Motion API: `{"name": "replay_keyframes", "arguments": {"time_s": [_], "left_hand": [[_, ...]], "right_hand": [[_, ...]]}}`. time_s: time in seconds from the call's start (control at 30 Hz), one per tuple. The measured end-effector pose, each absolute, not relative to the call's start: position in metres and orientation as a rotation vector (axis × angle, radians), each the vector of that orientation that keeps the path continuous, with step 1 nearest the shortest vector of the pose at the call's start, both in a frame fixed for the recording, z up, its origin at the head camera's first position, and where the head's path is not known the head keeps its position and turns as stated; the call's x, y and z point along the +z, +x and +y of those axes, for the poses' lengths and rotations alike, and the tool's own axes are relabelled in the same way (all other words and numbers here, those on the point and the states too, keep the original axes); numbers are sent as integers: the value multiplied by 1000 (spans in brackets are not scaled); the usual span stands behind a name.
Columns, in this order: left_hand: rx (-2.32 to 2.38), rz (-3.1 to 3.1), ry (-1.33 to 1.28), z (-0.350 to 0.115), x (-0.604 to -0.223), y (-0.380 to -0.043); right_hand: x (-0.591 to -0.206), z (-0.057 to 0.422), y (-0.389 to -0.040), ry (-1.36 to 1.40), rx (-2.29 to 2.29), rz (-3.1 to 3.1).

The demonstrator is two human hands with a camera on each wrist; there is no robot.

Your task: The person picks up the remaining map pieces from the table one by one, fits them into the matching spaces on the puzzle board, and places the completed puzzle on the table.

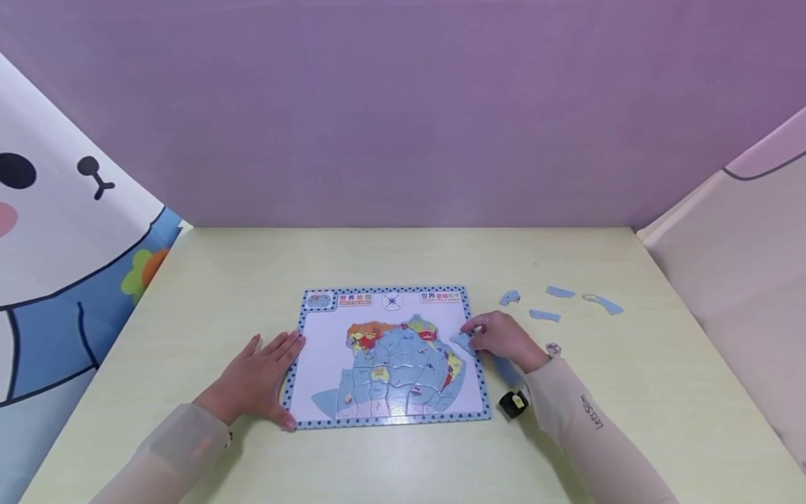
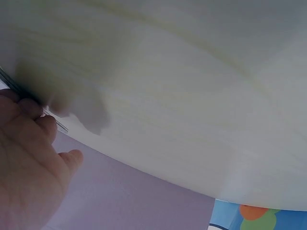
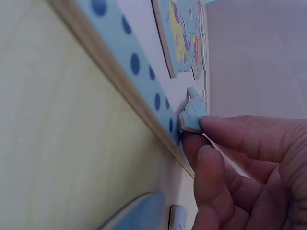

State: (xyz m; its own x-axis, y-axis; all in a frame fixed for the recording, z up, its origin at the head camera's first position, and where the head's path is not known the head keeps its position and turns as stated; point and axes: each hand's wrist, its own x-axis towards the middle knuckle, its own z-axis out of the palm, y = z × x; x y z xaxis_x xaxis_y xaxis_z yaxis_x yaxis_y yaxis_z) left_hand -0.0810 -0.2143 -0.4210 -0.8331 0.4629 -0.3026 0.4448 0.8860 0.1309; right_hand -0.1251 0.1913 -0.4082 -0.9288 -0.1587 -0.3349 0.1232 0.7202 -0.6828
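Observation:
A world map jigsaw board (image 1: 320, 374) with a dotted blue border lies on the table, a block of joined map pieces (image 1: 403, 360) in its middle and lower right. My right hand (image 1: 504, 339) pinches a light blue puzzle piece (image 1: 464, 341) between thumb and fingers at the board's right edge. In the right wrist view that puzzle piece (image 3: 193, 115) is tilted over the border, beside the joined pieces. My left hand (image 1: 261, 378) rests with fingers spread along the board's left edge. In the left wrist view the left hand (image 2: 33, 158) touches that edge, partly out of frame.
Several loose blue pieces lie right of the board, among them a curved piece (image 1: 603, 303) and a narrow piece (image 1: 544, 316). Another blue piece (image 1: 507, 371) is partly under my right wrist, near a black wrist device (image 1: 513, 404). A purple backdrop (image 1: 403, 112) stands behind the table.

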Motion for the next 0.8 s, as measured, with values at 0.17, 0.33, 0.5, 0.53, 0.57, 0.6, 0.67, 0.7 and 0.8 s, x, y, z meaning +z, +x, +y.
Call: {"name": "replay_keyframes", "arguments": {"time_s": [0.17, 0.33, 0.5, 0.53, 0.57, 0.6, 0.67, 0.7, 0.8], "left_hand": [[77, 2723, 685, -214, -421, -81], [68, 2714, 674, -214, -419, -81], [77, 2711, 656, -216, -419, -81], [77, 2713, 658, -217, -419, -81], [74, 2714, 657, -217, -419, -81], [74, 2718, 658, -217, -419, -81], [71, 2724, 669, -217, -420, -82], [72, 2726, 676, -216, -420, -82], [83, 2728, 682, -215, -420, -82]], "right_hand": [[-407, 194, -123, -15, -1020, 2573], [-407, 192, -125, 18, -1013, 2571], [-406, 190, -125, 23, -1023, 2554], [-406, 190, -125, 25, -1021, 2553], [-406, 190, -125, 21, -1018, 2552], [-406, 190, -125, 21, -1014, 2552], [-406, 190, -125, 17, -1005, 2555], [-406, 190, -125, 18, -1001, 2557], [-407, 191, -125, 11, -1003, 2557]]}}
